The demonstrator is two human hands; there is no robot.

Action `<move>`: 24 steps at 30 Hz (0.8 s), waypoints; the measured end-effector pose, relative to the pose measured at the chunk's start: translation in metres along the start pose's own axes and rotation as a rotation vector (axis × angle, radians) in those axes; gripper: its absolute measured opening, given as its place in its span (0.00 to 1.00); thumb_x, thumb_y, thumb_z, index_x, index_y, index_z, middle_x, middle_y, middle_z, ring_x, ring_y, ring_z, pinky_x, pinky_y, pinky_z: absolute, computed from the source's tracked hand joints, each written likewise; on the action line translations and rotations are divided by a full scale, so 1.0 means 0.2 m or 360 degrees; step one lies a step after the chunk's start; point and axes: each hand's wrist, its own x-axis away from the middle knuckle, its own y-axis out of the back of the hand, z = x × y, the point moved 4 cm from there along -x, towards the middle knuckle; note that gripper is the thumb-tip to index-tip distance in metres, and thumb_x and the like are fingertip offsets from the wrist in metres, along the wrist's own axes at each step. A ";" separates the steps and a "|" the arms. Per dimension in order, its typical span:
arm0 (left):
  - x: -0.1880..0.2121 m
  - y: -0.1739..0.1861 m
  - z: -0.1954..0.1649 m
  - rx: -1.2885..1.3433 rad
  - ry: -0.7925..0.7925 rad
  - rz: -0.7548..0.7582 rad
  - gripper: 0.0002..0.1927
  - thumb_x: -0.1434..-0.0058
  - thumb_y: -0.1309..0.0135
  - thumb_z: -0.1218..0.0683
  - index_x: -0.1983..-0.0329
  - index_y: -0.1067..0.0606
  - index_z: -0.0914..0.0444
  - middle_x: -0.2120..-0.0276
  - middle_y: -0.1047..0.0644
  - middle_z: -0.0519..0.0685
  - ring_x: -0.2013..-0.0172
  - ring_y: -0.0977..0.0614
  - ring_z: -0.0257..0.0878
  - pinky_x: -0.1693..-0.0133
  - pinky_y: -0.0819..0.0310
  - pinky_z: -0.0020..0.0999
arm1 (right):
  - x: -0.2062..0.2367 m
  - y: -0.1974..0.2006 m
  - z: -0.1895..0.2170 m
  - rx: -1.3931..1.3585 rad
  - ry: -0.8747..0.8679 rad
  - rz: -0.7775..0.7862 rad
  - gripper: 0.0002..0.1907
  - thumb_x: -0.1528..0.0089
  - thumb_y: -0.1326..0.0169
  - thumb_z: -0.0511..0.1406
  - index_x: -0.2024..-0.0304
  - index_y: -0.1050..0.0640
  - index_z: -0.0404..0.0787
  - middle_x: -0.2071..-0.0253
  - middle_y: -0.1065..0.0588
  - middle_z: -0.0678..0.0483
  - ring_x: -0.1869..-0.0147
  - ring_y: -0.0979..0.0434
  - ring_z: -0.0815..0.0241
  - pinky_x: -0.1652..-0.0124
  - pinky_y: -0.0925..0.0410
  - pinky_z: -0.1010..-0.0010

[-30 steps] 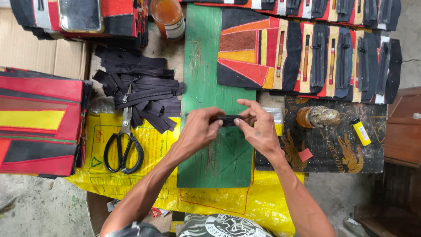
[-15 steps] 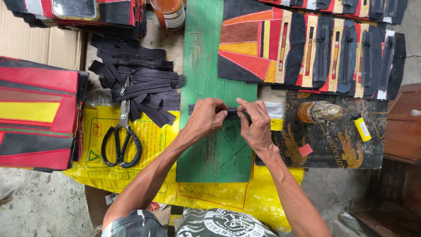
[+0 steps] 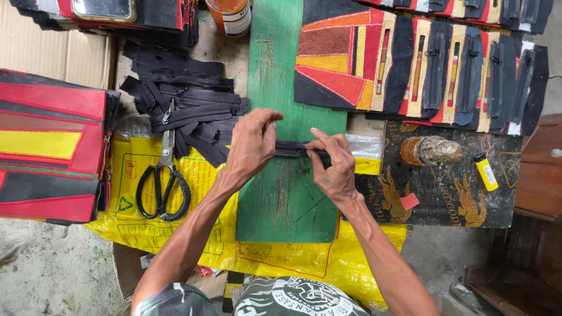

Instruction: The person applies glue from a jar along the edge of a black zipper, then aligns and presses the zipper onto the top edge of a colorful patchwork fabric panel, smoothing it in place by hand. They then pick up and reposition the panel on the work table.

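We pinch a short black zipper between both hands over the green board: our left hand grips one end, our right hand presses fingertips on the other. Scissors lie nearby.

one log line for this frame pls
left hand: pinching black zipper | right hand: pressing same zipper | surface: green board | nearby: scissors, zipper pile
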 end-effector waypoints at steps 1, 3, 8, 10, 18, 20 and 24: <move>0.01 0.02 -0.01 0.0021 -0.0046 -0.0058 0.09 0.35 0.50 0.63 0.54 0.22 0.67 0.65 0.20 0.61 0.62 0.17 0.53 0.59 0.24 0.42 | 0.00 0.00 0.00 -0.0013 -0.0019 0.0001 0.30 0.44 0.37 0.22 0.40 0.26 0.37 0.60 0.18 0.55 0.53 0.24 0.57 0.48 0.30 0.66; 0.04 0.04 -0.03 0.0066 -0.0146 -0.0170 0.09 0.33 0.51 0.64 0.53 0.23 0.66 0.63 0.20 0.61 0.61 0.17 0.52 0.58 0.23 0.41 | 0.01 0.00 0.00 -0.0034 -0.0059 -0.0006 0.29 0.44 0.37 0.22 0.40 0.25 0.37 0.60 0.19 0.54 0.54 0.24 0.58 0.50 0.29 0.67; 0.05 0.14 0.03 0.0057 0.0229 -0.0238 0.09 0.31 0.48 0.63 0.49 0.22 0.64 0.68 0.21 0.58 0.71 0.18 0.41 0.66 0.25 0.36 | 0.04 0.04 0.00 -0.0110 -0.0106 -0.0096 0.25 0.41 0.38 0.23 0.42 0.24 0.38 0.58 0.19 0.52 0.55 0.23 0.60 0.52 0.27 0.69; 0.04 0.21 0.03 0.0047 0.0065 -0.0324 0.13 0.33 0.48 0.65 0.46 0.24 0.67 0.66 0.22 0.58 0.69 0.19 0.41 0.65 0.25 0.35 | 0.04 0.08 -0.03 -0.0074 -0.0137 -0.0164 0.23 0.40 0.39 0.23 0.42 0.24 0.39 0.59 0.19 0.53 0.56 0.23 0.61 0.53 0.27 0.70; -0.04 -0.04 -0.12 0.0239 -0.0329 -0.0329 0.07 0.32 0.48 0.68 0.54 0.24 0.66 0.62 0.20 0.55 0.64 0.16 0.44 0.62 0.23 0.35 | 0.02 0.21 -0.24 -0.0295 -0.0557 -0.0505 0.21 0.35 0.42 0.26 0.39 0.27 0.35 0.60 0.21 0.55 0.61 0.28 0.69 0.57 0.31 0.75; -0.14 -0.20 -0.12 0.0224 -0.0006 -0.0088 0.09 0.34 0.44 0.61 0.52 0.21 0.62 0.60 0.18 0.54 0.66 0.16 0.45 0.62 0.22 0.38 | 0.04 0.20 -0.23 -0.0273 -0.0535 -0.0485 0.21 0.35 0.43 0.26 0.38 0.27 0.34 0.61 0.21 0.55 0.60 0.28 0.69 0.56 0.31 0.75; -0.31 -0.33 -0.19 -0.0465 -0.0671 0.0134 0.36 0.54 0.45 0.68 0.36 0.28 0.70 0.41 0.29 0.68 0.47 0.25 0.59 0.48 0.29 0.48 | 0.11 0.20 -0.20 -0.0230 -0.0528 -0.0438 0.22 0.35 0.44 0.26 0.38 0.28 0.34 0.62 0.23 0.56 0.61 0.29 0.69 0.56 0.32 0.75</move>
